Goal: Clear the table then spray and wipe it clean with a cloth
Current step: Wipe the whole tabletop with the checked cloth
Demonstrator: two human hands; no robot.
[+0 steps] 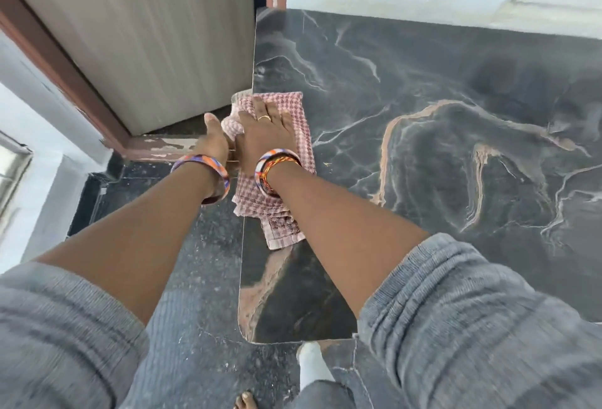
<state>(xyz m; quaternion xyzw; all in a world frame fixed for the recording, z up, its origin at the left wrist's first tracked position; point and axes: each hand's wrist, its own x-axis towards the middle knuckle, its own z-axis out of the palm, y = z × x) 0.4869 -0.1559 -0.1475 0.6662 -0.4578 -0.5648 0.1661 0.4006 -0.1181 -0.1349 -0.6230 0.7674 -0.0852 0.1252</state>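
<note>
Right hand point(265, 125) is pressing flat on the cloth point(280, 161) at the worktop point(423, 115) edge, left hand point(213, 138) clenching its bunched corner; judging that overlapping strokes inward from the edge would be serving best.

Pink-and-white checked cloth point(286, 161); black table point(423, 115) veined white and tan; grey sleeves point(472, 327); orange-purple bangles point(208, 169).

The table point(423, 121) is dark marble-look stone, glossy and veined in white and tan. On its left edge lies a soft woven cloth point(294, 135), pink-checked. Left of the table stands a matt wood-grain door point(156, 37). The sleeves point(472, 327) are ribbed grey knit.
</note>
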